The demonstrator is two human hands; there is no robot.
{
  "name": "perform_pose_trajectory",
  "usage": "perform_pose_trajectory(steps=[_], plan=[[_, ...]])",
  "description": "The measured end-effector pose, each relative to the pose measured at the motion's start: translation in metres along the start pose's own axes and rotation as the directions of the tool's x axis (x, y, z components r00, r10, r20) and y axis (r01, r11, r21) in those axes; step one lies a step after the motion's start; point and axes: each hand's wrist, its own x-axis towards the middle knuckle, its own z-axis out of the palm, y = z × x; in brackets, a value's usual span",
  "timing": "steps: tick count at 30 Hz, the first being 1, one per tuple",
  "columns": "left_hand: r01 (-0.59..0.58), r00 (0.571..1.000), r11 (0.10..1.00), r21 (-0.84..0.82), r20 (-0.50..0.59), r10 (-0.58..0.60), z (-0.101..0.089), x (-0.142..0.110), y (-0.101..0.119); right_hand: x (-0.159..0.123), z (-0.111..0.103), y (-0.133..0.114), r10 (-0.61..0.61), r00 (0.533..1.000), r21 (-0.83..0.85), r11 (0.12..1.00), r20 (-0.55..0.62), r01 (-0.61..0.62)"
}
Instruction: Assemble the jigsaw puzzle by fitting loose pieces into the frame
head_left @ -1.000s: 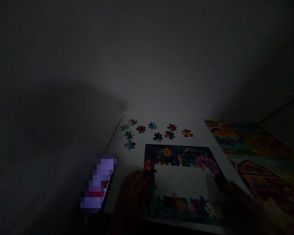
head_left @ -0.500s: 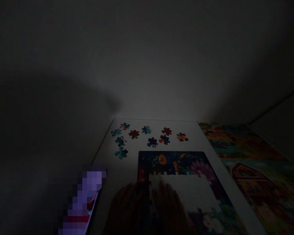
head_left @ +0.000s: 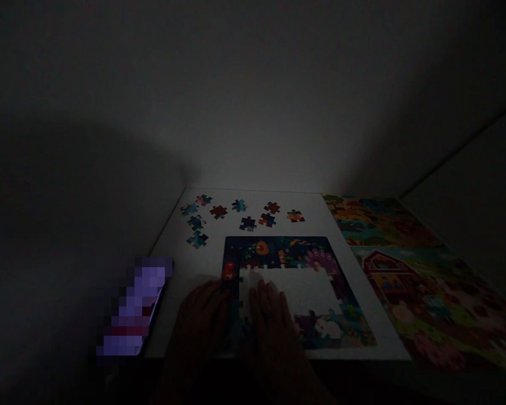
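Note:
A partly assembled jigsaw puzzle (head_left: 295, 250) lies on the white table, its dark, picture-covered border joined around a pale middle. My left hand (head_left: 202, 312) rests palm down over the border's left edge, fingers stretched out. Beside it, my right hand (head_left: 270, 312) lies flat across the lower left of the pale middle, fingers pointing away from me. Neither hand shows anything in its grasp. Beyond the border are several loose puzzle pieces, among them a dark blue piece (head_left: 248, 224), an orange piece (head_left: 296, 216) and a teal piece (head_left: 198, 239). The light is dim.
On the left stands a lit, pixelated purple device (head_left: 145, 298) by the table edge. Two finished-looking picture puzzles lie on the right: a barn scene (head_left: 430, 298) and, behind it, an animal scene (head_left: 375, 222). The white table (head_left: 185, 275) meets a pale wall (head_left: 257, 124).
The camera view has shifted, so the table and puzzle sit higher and further left, and the table's front edge shows. Both hands stay flat over the puzzle's left part.

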Motion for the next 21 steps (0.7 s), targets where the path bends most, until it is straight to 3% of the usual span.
perform_pose_trajectory(steps=[5, 11, 17, 21], plan=[[0.028, 0.999, 1.0, -0.007, 0.045, -0.028, -0.005, 0.002, 0.006, -0.036, -0.027, 0.031, -0.001, 0.999, 0.043, 0.999, -0.035, 0.002], [0.036, 0.995, 0.999, 0.0, 0.09, -0.036, -0.007, 0.005, 0.009, -0.074, -0.038, 0.063, 0.059, 0.983, 0.164, 0.986, -0.172, -0.03], [-0.036, 0.983, 0.996, 0.082, 0.184, 0.02, -0.008, 0.005, 0.006, -0.058, -0.042, 0.047, 0.103, 0.967, 0.212, 0.976, -0.233, -0.053], [-0.074, 0.977, 0.991, 0.107, 0.206, 0.051, -0.009, 0.005, 0.005, -0.036, -0.04, 0.034, 0.086, 0.982, 0.195, 0.979, -0.166, -0.053]])
